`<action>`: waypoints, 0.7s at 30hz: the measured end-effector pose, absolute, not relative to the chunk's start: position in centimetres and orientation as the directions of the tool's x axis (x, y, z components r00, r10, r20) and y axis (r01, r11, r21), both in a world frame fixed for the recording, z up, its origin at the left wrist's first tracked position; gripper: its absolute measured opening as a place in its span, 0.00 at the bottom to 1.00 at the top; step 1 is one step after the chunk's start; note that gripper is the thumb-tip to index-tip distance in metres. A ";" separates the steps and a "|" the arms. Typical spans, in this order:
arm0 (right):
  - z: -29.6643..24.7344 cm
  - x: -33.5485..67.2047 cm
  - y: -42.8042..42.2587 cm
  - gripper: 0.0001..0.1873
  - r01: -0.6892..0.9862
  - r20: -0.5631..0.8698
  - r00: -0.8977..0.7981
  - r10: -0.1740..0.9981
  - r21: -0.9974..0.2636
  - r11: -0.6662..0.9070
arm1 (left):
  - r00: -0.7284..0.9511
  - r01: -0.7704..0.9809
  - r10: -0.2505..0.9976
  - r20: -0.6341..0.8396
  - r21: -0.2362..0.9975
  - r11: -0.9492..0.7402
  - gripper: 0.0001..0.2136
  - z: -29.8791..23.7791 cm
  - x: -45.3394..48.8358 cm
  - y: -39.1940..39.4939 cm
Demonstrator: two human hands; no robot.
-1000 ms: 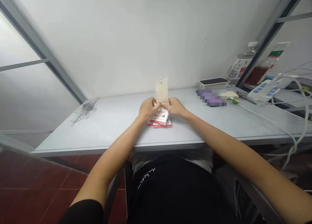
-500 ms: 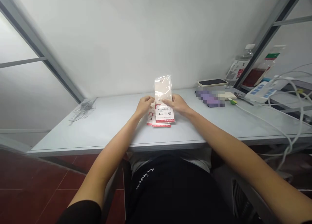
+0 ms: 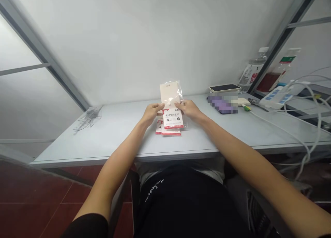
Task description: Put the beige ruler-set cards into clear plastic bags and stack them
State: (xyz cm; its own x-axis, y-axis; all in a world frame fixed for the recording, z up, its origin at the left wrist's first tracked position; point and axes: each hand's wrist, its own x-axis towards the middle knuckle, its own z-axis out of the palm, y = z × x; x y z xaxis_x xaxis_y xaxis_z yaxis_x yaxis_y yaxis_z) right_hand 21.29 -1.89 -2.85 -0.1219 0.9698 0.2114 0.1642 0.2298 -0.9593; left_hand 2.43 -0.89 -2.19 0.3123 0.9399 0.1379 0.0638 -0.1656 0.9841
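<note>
Between both hands stands a cream, white and red ruler set packet (image 3: 172, 117) with Chinese print and a button-like spot at its middle. My left hand (image 3: 152, 113) pinches its left edge, fingers closed. On the other side my right hand (image 3: 190, 109) is closed on the right edge, thumb on the front. A clear plastic bag (image 3: 186, 123) shows beyond the packet's right and top edges; whether the packet is inside it or in front of it I cannot tell. Under the held packet, similar red and white packets (image 3: 171, 132) lie overlapping on the desk, partly hidden.
The grey desk (image 3: 121, 127) meets a white wall behind. At right are a dark-screened phone (image 3: 224, 88), a purple item (image 3: 223, 105) partly blurred out, bottles (image 3: 254, 70), a power strip (image 3: 276, 97) and white cables (image 3: 281, 132). Crumpled clear film (image 3: 89, 119) lies at left.
The packet has shifted slightly left and its front shows with less glare. The clear bag now sticks out past its right side. My right fingers have moved a little along that edge.
</note>
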 end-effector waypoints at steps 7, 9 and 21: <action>-3.1 22.3 -0.9 0.17 0.266 0.169 -0.152 0.974 -0.942 0.205 | 0.232 0.212 0.968 0.095 0.966 -0.146 0.13 -1.9 2.0 -0.4; -3.0 22.2 -1.0 0.17 0.300 0.165 -0.160 0.973 -0.931 0.207 | 0.197 0.268 0.977 0.076 0.955 -0.128 0.13 -2.1 2.2 -0.3; -2.4 22.0 -1.7 0.15 0.448 0.178 -0.150 0.973 -0.865 0.227 | 0.155 0.439 0.988 0.024 0.894 -0.090 0.12 -1.7 2.4 -0.4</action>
